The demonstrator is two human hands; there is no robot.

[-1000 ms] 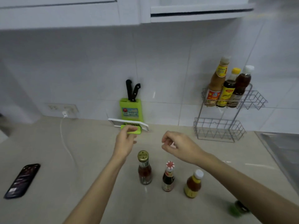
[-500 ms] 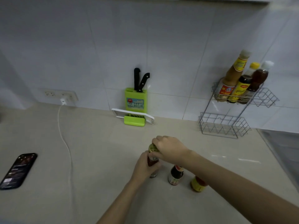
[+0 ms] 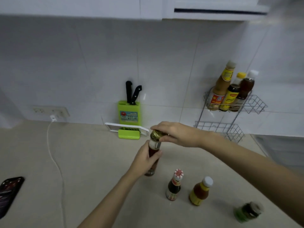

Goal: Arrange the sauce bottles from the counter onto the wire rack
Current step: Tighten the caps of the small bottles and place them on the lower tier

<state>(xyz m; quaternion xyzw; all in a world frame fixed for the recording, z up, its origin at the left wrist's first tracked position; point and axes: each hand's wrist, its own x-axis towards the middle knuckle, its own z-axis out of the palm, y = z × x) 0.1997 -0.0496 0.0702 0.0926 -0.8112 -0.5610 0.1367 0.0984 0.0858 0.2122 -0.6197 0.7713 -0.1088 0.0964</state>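
The gold-capped bottle (image 3: 153,152) now hangs clear of the worktop (image 3: 92,162), left hand (image 3: 144,159) wrapping its body, right hand (image 3: 176,134) pinching its cap; the wire rack (image 3: 230,129), far right, comes next.

I see white tiled wall (image 3: 98,66) beyond the grip, white cabinets (image 3: 82,5) above, beige counter (image 3: 92,162) beneath it.

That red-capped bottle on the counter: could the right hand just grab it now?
Probably not yet: the right hand is gripping the gold-capped bottle, which the left hand also holds. The red-capped bottle itself stands unobstructed.
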